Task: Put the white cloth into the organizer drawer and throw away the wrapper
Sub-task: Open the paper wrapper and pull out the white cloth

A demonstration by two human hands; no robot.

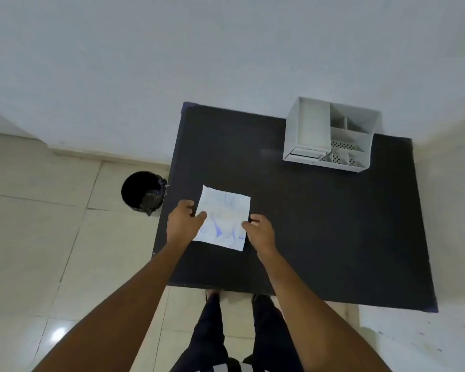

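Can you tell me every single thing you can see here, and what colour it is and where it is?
table: one, black, in the middle, against the wall
packet: one, white with blue print, flat on the table near its left edge
organizer: one, white, with several compartments, at the far right corner of the table
bin: one, black, on the floor just left of the table
floor tiles: pale cream, all around the table
wall: pale grey-white, behind the table
left hand: one, at the packet's left edge
right hand: one, at the packet's right edge
legs: two, in dark trousers, at the bottom
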